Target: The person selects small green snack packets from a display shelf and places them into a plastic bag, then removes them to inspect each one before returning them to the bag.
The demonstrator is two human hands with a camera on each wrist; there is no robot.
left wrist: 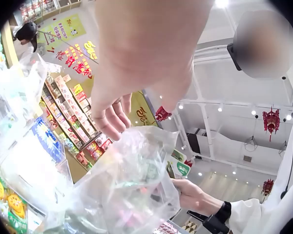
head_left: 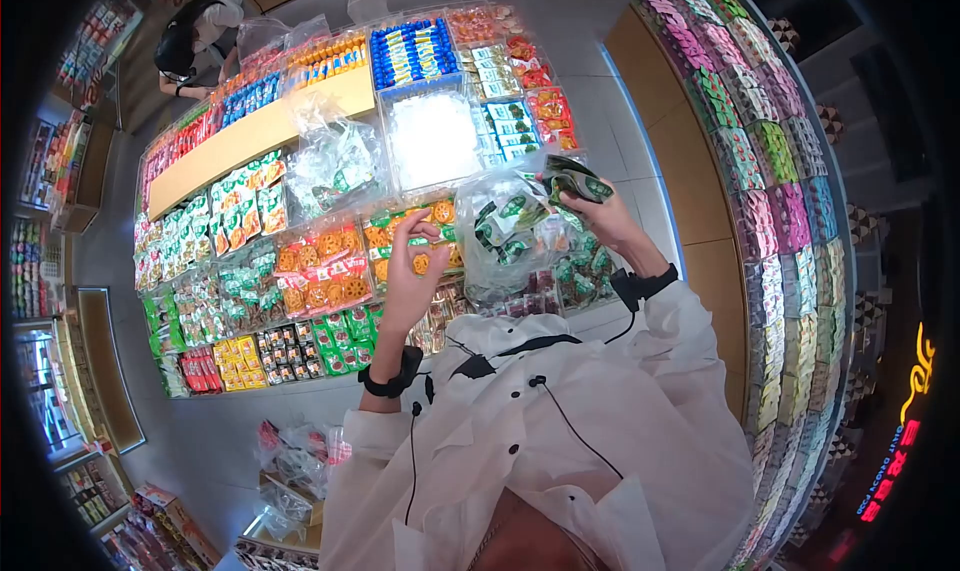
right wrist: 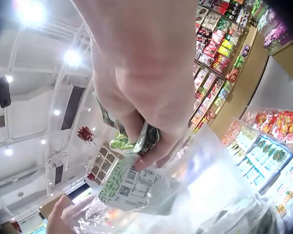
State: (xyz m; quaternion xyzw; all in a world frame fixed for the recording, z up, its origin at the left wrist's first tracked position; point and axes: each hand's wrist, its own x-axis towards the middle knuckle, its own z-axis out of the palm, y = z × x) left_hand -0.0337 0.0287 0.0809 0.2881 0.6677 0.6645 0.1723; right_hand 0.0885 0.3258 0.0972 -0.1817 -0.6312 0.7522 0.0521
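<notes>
My right hand [head_left: 606, 217] grips green snack packets [head_left: 577, 181] over the right side of a clear plastic bag [head_left: 482, 273]. In the right wrist view, one green-and-white packet [right wrist: 136, 191] shows a barcode, with a darker green one pinched above it. The bag stands with its mouth up among the snack trays, and green packets show through its side. To the left of the bag, my left hand [head_left: 408, 271] is raised with loosely bent fingers and nothing in them. In the left wrist view its fingertips [left wrist: 118, 135] overlap the bag's upper edge.
Around the bag lie trays of packaged snacks, with orange cracker packs [head_left: 322, 269] to the left. A bright white tray [head_left: 432, 139] and another plastic bag [head_left: 335, 166] are beyond. Shelves of packets [head_left: 770, 171] line the right; another person [head_left: 205, 31] is far left.
</notes>
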